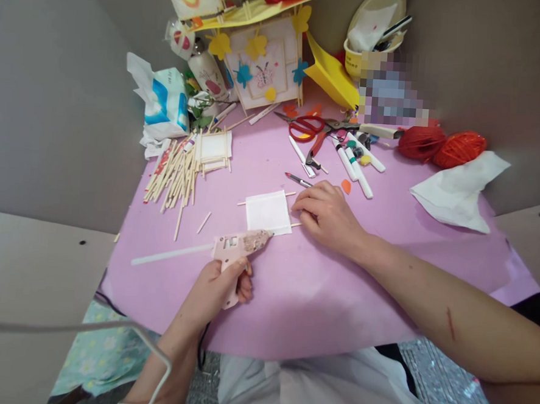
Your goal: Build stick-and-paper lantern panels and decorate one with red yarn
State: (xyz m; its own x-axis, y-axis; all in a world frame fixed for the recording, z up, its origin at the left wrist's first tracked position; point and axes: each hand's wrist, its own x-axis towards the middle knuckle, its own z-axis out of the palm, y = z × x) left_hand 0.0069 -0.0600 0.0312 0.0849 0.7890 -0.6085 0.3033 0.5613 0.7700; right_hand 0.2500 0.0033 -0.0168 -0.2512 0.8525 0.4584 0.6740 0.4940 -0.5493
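Observation:
My left hand (231,282) is wrapped round the handle of a pale pink glue gun (237,243), with a long translucent glue stick (170,254) out of its back. The gun's nozzle touches or sits just over the lower edge of a small white paper panel (268,213). Thin wooden sticks run along the panel's top and bottom edges. My right hand (322,212) rests at the panel's right side, fingers bent and close together by the stick ends; what lies under the fingertips is hidden.
On the purple table (291,301) lie a pile of wooden sticks (178,169), a small stick frame (214,150), red scissors (306,128), white markers (357,164), red yarn (458,149) and a tissue (458,189). A decorated paper structure (264,67) stands behind.

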